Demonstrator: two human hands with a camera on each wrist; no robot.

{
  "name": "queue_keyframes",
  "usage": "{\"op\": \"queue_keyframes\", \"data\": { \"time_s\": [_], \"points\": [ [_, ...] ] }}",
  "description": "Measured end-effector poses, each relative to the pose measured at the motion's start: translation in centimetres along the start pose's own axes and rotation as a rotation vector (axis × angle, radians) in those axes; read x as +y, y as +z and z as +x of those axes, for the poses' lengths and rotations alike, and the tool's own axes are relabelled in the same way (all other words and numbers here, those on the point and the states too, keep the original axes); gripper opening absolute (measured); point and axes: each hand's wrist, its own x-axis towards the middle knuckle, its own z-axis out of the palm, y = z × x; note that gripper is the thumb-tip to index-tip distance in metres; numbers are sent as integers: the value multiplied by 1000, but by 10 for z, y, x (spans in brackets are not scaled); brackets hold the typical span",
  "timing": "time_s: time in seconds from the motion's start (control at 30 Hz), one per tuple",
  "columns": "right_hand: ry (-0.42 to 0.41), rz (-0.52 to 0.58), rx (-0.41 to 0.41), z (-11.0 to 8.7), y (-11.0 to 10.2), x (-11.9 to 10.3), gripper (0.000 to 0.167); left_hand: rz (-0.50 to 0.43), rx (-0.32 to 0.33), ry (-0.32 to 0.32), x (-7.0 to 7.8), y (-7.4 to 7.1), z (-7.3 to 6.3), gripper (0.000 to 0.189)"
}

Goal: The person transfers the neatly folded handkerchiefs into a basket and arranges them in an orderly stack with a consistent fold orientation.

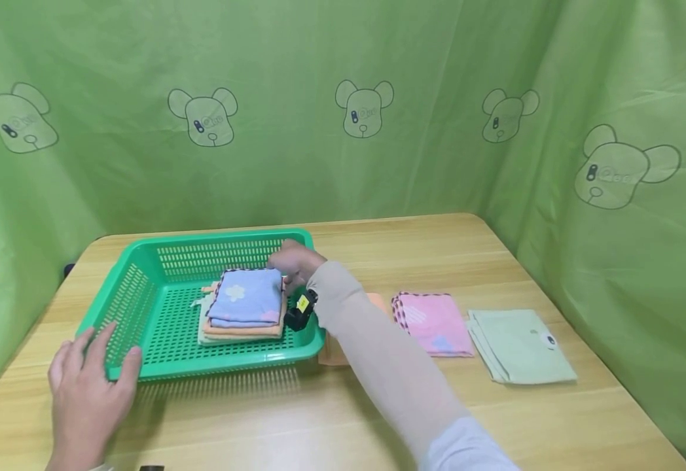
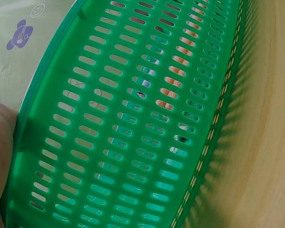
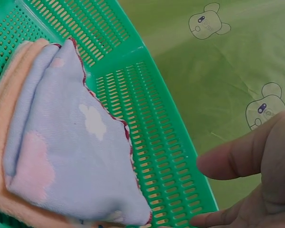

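Note:
A green plastic basket (image 1: 225,370) with slotted walls stands on the table's left half. Inside it lies a stack of folded towels: a blue towel (image 1: 251,297) with a white flower on top, an orange towel (image 1: 243,331) and a pale green one (image 1: 203,327) beneath. My left hand (image 1: 88,386) rests at the basket's front left corner, fingers spread against the rim. Over the basket's right end is my right hand (image 1: 296,260), beside the stack. In the right wrist view its thumb (image 3: 232,156) and a finger are apart, with nothing between them.
To the right of the basket lie an orange cloth (image 1: 332,353), partly behind my right forearm, a folded pink towel (image 1: 434,324) and a folded light green towel (image 1: 522,347). Green curtains (image 1: 425,163) with bear drawings surround the wooden table (image 1: 249,425).

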Motion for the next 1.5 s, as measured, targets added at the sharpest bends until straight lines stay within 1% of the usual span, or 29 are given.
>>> {"op": "queue_keyframes", "data": {
  "time_s": [0.23, 0.4, 0.57, 0.8, 0.97, 1.13, 1.27, 1.5],
  "points": [
    [3, 48, -20, -4, -6, -6, 63, 2, 4, 4, -1, 0, 0, 57],
    [-4, 88, -35, -4, -13, -7, 64, 2, 0, 2, -1, 1, 1, 57],
    [-43, 84, -45, -6, -23, -8, 59, 2, -4, 0, -1, 0, 1, 58],
    [-104, 99, -82, -15, -43, -8, 59, 2, 1, -2, -1, 1, 1, 58],
    [-134, 114, -50, -22, -58, -6, 59, 0, 4, -1, -1, 1, 1, 57],
    [-163, 163, -26, -28, -77, 0, 60, -11, 14, 3, -1, 1, 0, 57],
    [-185, 167, -4, -34, -93, 5, 58, -16, 16, 2, -1, 2, 0, 57],
    [-177, 179, 30, -42, -124, 16, 58, -8, 0, -12, -2, 2, 1, 57]
  ]
}}
